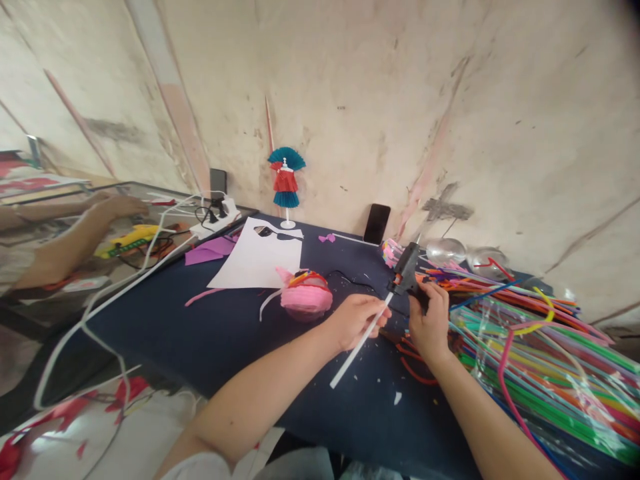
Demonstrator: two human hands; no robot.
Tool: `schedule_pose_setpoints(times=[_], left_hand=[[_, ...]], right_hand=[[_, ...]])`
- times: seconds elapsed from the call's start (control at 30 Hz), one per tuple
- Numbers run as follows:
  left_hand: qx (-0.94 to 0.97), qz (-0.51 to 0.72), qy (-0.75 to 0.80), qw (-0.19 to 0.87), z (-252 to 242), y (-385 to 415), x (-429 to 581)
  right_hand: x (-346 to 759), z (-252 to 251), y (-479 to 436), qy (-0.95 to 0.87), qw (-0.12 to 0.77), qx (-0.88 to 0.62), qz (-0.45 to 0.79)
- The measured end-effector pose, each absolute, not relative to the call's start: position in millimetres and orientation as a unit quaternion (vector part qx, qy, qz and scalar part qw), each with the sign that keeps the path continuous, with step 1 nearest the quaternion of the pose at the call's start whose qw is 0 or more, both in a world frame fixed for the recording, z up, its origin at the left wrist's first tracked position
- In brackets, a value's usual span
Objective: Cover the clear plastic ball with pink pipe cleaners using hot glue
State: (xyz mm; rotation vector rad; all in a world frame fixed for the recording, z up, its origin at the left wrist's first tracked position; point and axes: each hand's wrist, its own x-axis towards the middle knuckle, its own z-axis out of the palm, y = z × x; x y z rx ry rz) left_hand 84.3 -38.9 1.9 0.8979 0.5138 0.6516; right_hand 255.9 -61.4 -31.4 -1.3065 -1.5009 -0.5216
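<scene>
A black hot glue gun (409, 270) points up and away from me, its grip in my right hand (433, 320), fingers closed around it. From the back of the gun sticks out a long white glue stick (353, 360). My left hand (363, 321) pinches that stick just behind the gun. Left of my left hand lies a round pink craft piece (306, 300), wound in fuzzy pink strands, with red and yellow at its top. A sheet of white paper (260, 263) with a cut-out edge is behind it.
Bundles of colourful pipe cleaners (540, 373), partly in clear plastic, cover the right side. Clear plastic domes (447, 251) and a phone (377, 223) stand near the wall. A paper-fan figure (287, 183) is at the back. Another person's hand (123, 205) works at left, near white cables (83, 320).
</scene>
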Motion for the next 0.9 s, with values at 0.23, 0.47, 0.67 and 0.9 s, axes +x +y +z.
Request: schedule_pose_setpoints(times=[0.23,0.47,0.67,0.9], left_hand=[[0.420,0.388,0.267,0.776,2.1,-43.7,87.2],[0.484,0.424,0.289,0.709,-5.1,-42.2,88.3],[0.523,0.448,0.323,0.649,-12.0,-41.6,88.3],[0.486,0.422,0.311,0.699,-6.3,-37.3,87.5]], right_hand=[[254.9,-33.2,-60.6,-0.627,0.515,-0.546,-0.208],[252.9,-32.7,-60.2,-0.632,0.516,-0.545,-0.191],[250.5,-34.3,-59.6,-0.627,0.512,-0.559,-0.177],[251.3,-35.8,-57.2,-0.619,0.515,-0.568,-0.169]])
